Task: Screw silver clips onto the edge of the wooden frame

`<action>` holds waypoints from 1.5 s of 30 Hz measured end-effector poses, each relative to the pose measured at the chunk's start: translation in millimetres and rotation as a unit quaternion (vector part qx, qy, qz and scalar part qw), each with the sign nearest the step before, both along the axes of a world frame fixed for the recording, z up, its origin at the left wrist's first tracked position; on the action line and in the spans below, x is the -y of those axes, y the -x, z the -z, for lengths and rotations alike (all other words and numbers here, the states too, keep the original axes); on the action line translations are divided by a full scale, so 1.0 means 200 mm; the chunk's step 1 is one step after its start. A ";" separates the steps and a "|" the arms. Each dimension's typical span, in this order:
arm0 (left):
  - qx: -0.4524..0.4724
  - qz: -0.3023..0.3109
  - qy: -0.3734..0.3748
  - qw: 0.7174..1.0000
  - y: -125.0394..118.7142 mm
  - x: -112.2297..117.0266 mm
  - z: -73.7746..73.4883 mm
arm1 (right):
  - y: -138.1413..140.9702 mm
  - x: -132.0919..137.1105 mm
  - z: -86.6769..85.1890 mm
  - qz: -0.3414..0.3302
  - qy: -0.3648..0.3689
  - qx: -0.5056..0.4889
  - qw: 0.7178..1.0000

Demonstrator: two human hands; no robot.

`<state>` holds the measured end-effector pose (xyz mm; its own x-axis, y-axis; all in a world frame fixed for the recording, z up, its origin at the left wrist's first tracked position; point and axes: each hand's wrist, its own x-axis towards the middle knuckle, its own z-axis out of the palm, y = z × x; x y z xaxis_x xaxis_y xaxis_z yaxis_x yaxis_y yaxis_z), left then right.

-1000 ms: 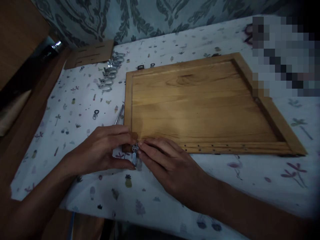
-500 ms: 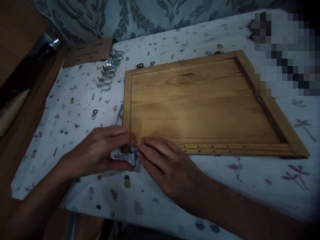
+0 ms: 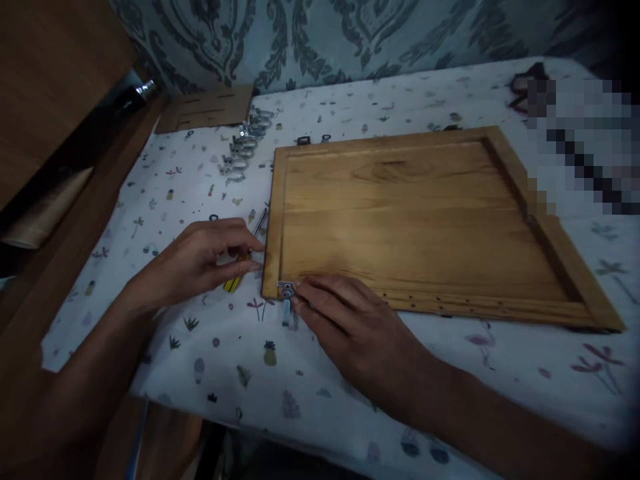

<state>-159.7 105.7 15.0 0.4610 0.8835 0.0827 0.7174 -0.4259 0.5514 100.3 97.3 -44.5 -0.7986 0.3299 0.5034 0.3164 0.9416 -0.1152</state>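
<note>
A framed wooden panel (image 3: 400,220) lies flat on the patterned cloth. At its near left corner sits a small metal fitting (image 3: 287,291), latch-like, its flat strip on the frame and a bluish part hanging past the near edge. My right hand (image 3: 345,313) keeps its fingertips closed against the fitting's right side. Just left of the panel, my left hand (image 3: 215,253) has thumb and forefinger apart, with nothing seen between them. Behind these fingers lies a screwdriver (image 3: 231,283) with a yellow handle, partly hidden, its shaft pointing away from me.
A row of similar metal fittings (image 3: 243,150) lies beyond the panel's left side, near a slotted brown board (image 3: 207,109). Several dark holes line the panel's near rail. A dark object (image 3: 533,87) rests at the far right, beside a blurred-out patch.
My left hand has let go of the metal fitting and drawn back up and left. My right hand remains at the fitting. The whole view has shifted slightly.
</note>
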 end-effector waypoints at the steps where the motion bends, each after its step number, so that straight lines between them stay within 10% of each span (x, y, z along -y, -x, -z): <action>1: -0.016 -0.023 -0.010 1.000 0.01 -0.01 0.01 | 0.00 0.00 0.00 -0.003 0.001 0.001 1.000; 16: -0.171 -0.325 -0.197 0.909 0.30 -0.13 0.14 | -0.01 0.00 0.00 -0.013 -0.001 -0.003 1.000; 29: -0.184 -0.320 -0.184 0.911 0.32 -0.22 0.27 | 0.01 0.00 0.03 -0.006 -0.017 -0.026 0.999; 45: -0.165 -0.296 -0.143 0.930 0.26 -0.23 0.23 | 0.00 0.00 0.03 -0.007 -0.023 -0.037 0.999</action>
